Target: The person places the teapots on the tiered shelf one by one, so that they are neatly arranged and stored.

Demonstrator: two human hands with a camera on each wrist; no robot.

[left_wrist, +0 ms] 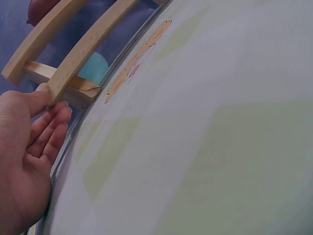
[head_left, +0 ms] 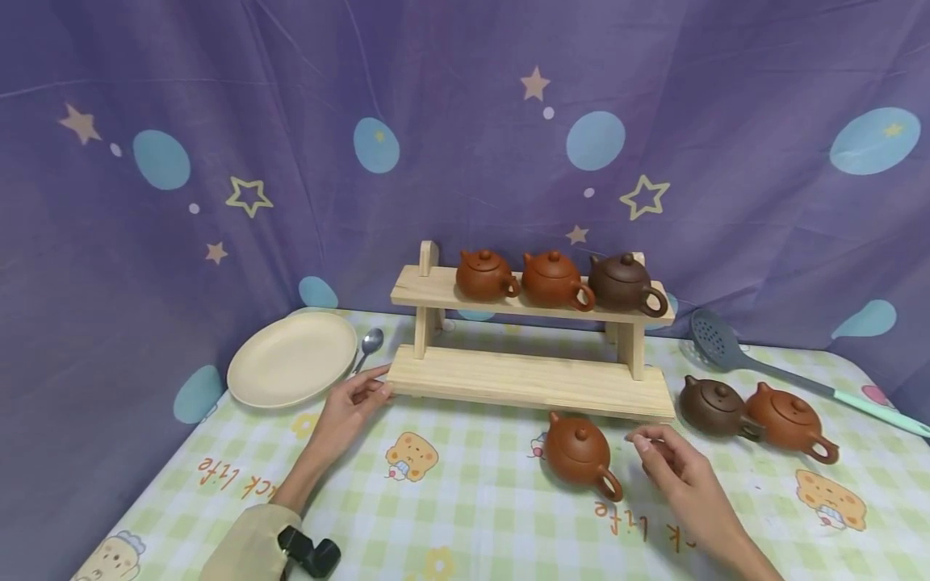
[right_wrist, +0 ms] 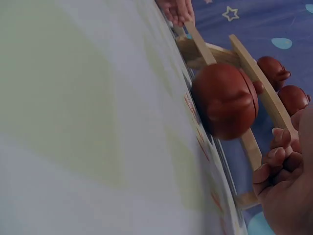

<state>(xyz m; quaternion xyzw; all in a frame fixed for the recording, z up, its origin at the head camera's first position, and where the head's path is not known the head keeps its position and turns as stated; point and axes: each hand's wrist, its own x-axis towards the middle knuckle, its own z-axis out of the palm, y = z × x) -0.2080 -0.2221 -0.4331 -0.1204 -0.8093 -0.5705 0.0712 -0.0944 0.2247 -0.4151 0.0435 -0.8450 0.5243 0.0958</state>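
Observation:
A two-tier wooden shelf (head_left: 523, 379) stands at the back of the table. My left hand (head_left: 347, 415) pinches the left end of its lower board; in the left wrist view the thumb lies on one face and the fingers (left_wrist: 51, 122) on the other. Just off the front right of the lower board, my right hand (head_left: 683, 480) hovers with loosely bent fingers and holds nothing. A reddish-brown teapot (head_left: 577, 452) sits on the cloth left of that hand. The upper board bears two reddish-brown teapots (head_left: 485, 278) (head_left: 554, 281) and a dark brown teapot (head_left: 621, 282).
To the right stand another dark brown teapot (head_left: 712, 406) and a reddish-brown one (head_left: 786, 420). Behind them lies a slotted skimmer (head_left: 715, 339) with a mint handle. On the left are a cream plate (head_left: 291, 359) and a spoon (head_left: 371, 341). A purple curtain (head_left: 465, 121) hangs behind.

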